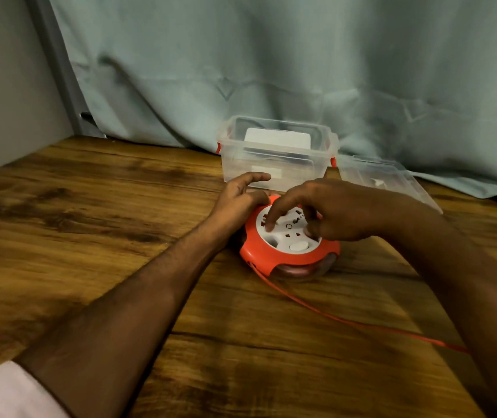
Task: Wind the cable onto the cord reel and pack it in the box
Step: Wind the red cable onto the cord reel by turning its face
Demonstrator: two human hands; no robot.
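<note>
A round orange cord reel (286,254) with a white socket face lies flat on the wooden table (90,236). My left hand (241,197) grips its far left rim, index finger stretched out. My right hand (331,212) rests on the white face, fingertips pressed into it. An orange cable (346,319) runs from the reel's front toward the lower right and passes under my right forearm. A clear plastic box (274,158) with orange latches stands open just behind the reel, with a white object inside.
The box's clear lid (391,182) lies to the right of the box. A pale green curtain (271,70) hangs along the table's back edge. A grey wall closes the left side.
</note>
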